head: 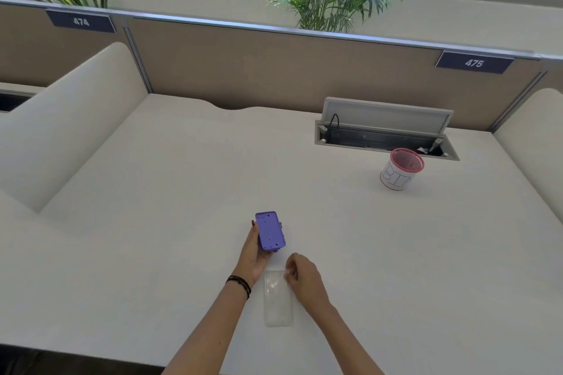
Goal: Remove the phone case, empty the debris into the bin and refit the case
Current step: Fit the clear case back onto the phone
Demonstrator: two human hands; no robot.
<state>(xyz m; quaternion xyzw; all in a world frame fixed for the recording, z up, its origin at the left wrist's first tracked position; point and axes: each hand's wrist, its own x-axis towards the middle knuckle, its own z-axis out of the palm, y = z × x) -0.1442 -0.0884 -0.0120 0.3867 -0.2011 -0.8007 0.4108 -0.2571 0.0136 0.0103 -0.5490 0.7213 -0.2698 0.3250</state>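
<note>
My left hand (254, 253) holds a purple phone-shaped block (270, 231) a little above the white desk, its flat face up and tilted away from me. A clear, see-through phone case (277, 301) lies flat on the desk just right of my left wrist, separate from the phone. My right hand (300, 272) pinches the case's top right corner with the fingertips. The bin (401, 169), a small white pot with a pink mesh rim and "BIN" written on it, stands at the right rear. Debris in the case cannot be made out.
The white desk (170, 192) is enclosed by a beige partition at the back and rounded side dividers left and right. An open cable hatch (384, 135) with raised lid sits just behind the bin. Plants stand beyond the partition.
</note>
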